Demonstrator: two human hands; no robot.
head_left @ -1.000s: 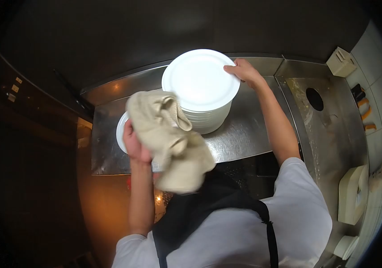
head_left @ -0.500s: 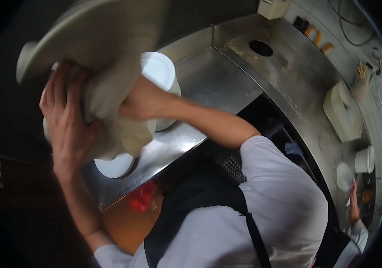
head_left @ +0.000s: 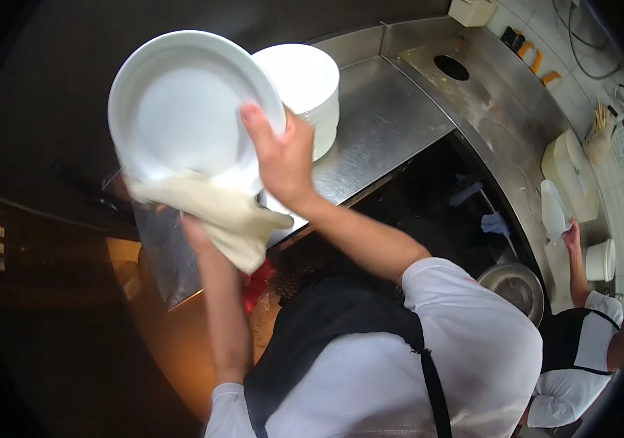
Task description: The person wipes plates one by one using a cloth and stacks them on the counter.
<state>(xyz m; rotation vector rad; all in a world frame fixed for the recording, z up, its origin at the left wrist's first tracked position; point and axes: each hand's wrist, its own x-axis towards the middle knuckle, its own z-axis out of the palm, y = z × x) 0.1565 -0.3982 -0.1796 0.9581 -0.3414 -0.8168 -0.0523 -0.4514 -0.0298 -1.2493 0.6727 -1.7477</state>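
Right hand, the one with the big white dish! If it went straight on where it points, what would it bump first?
Beyond the white dish that the right hand holds, probably the dark wall: nothing else shows in that line. How far off it is, one view can't tell.

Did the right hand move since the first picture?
Yes. The right hand went left, away from the metal ridge beside the counter. It was at the right edge of the plate pile; now it holds a white dish left of it.
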